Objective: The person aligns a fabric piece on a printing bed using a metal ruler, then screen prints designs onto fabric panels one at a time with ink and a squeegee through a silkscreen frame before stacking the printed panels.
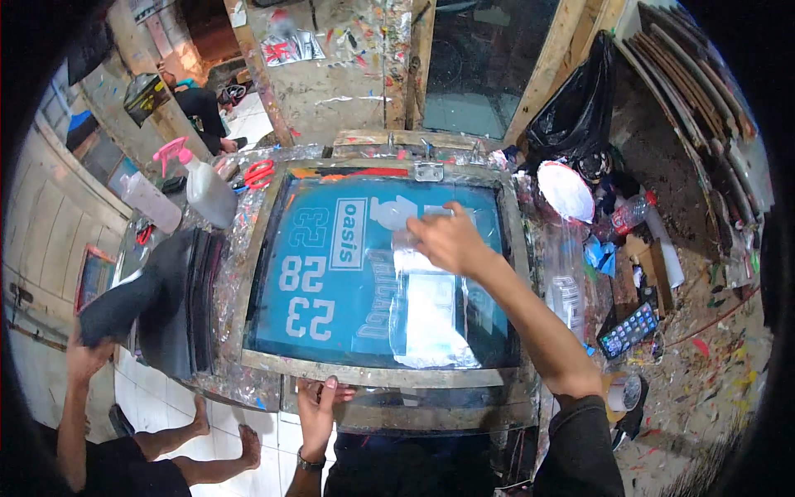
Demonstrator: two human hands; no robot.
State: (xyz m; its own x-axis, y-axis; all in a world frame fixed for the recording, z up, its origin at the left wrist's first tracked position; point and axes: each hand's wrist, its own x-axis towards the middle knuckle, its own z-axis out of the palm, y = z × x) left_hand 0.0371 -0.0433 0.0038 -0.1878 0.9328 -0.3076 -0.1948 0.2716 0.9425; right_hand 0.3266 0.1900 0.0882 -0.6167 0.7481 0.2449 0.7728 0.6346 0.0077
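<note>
In front of me lies a screen-printing frame (373,369), wooden-edged, with teal mesh (339,315) bearing pale stencil letters, numbers and a figure. My left hand (319,414), with a band on its wrist, is closed at the frame's near edge, thumb upward. Over the mesh, right of centre, my right hand (447,240) has curled fingers, one raised. Whatever its fingertips may pinch is hidden. Just below it, a glossy clear film or strip (431,319) reflects bright light on the mesh. A metal hinge clamp (428,171) sits at the frame's far edge.
At left, another person's hand (87,356) holds black fabric (124,306) by a dark stack (199,306). A spray bottle (209,195) and red-handled scissors (258,174) stand beyond. To the right are a phone (628,330), a white bowl (566,190) and a tape roll (625,391).
</note>
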